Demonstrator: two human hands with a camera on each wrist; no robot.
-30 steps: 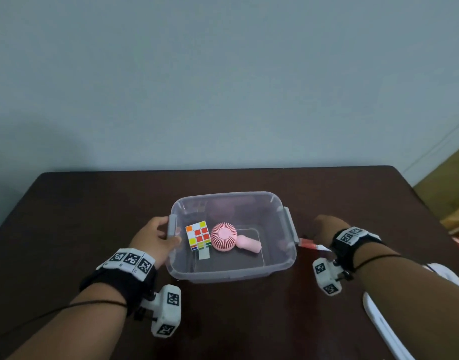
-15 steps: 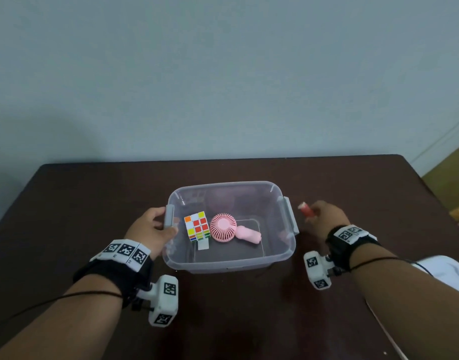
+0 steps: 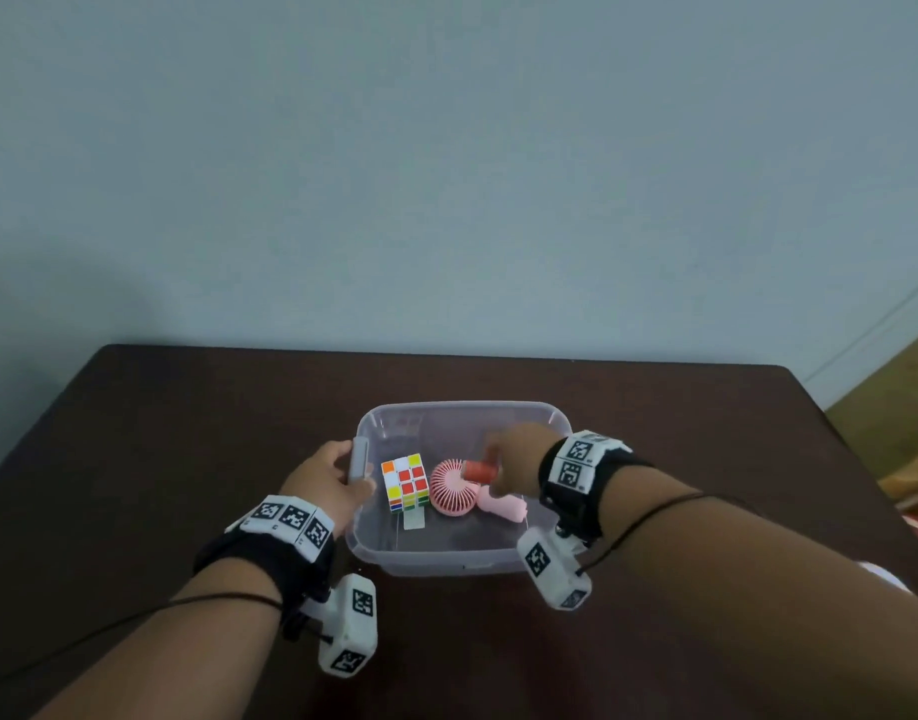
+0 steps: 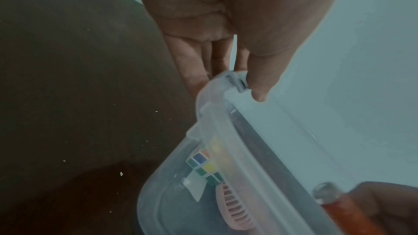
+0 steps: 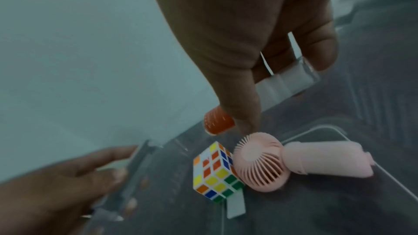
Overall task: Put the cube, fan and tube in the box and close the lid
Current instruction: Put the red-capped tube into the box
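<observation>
table [image 3: 186, 459]: dark brown, holds the box in the middle.
box [image 3: 462, 556]: clear plastic, lid off, open top; grey latch on its left end.
left hand [image 3: 326, 485]: on the left end of the box, thumb [image 4: 260, 71] on top of the rim by the latch, fingers [image 4: 192, 63] down the outer side; curled round that edge, gripping the box.
right hand [image 3: 519, 459]: over the right part of the box, above the fan; thumb [image 5: 239, 96] and fingers pinch the tube, not spread.
fan [image 3: 454, 485]: pink, lying flat on the box floor, round head to the left, handle pointing right and near.
cube [image 3: 404, 480]: coloured puzzle cube, inside the box at left, just beside the fan head, can't tell if touching; a small pale tab lies at its near side.
tube [image 3: 480, 470]: orange-red with clear cap end, held level over the fan head, above the box floor, not set down.
</observation>
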